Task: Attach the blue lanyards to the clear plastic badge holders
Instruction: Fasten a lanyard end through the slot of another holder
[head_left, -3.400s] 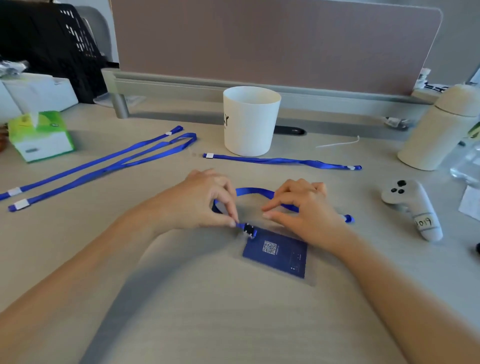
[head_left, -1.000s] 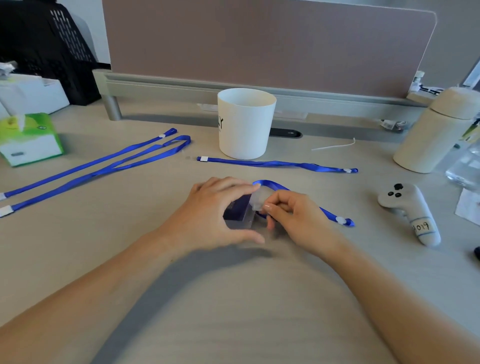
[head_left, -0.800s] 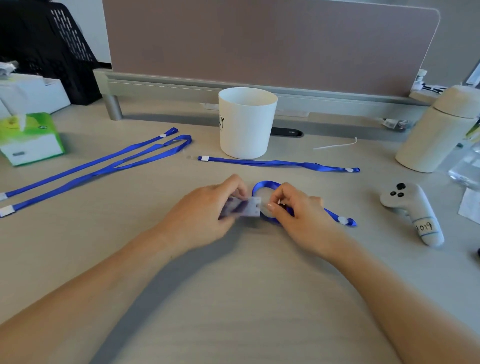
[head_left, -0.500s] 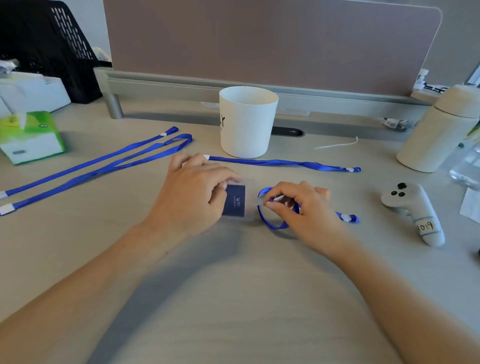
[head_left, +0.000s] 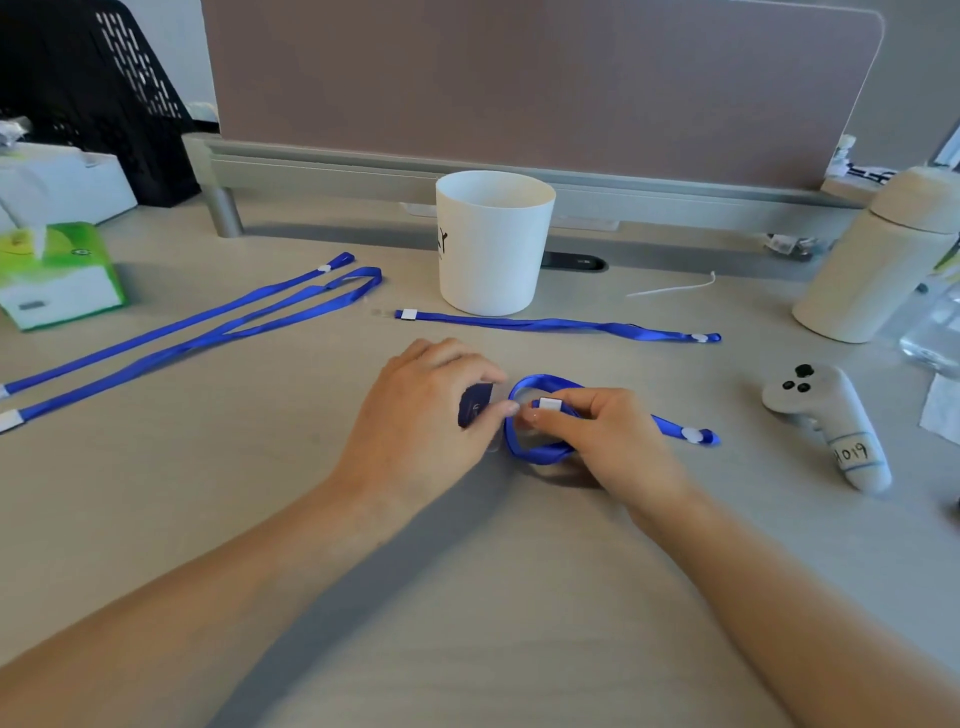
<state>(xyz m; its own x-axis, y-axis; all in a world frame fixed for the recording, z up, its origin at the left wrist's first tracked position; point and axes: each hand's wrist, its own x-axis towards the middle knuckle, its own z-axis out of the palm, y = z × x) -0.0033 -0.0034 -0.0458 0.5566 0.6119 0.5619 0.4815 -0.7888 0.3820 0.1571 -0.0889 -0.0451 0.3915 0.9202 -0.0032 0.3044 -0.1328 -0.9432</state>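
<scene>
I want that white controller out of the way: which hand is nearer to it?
Right. The right hand sits left of the controller, pinching the looped lanyard; the left hand is farther left, holding the badge holder.

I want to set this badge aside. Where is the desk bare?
Bare desk lies between the forearms, and left of the left hand, this side of the two long lanyards. Crowded: the right side, around the controller and bottle.

We see through one wide-angle camera worn on the head, facing forward and down over the desk (head_left: 182, 519); the left hand (head_left: 415, 415) and right hand (head_left: 608, 436) sit near, mid-frame, with the partition (head_left: 519, 78) closing the far edge
</scene>
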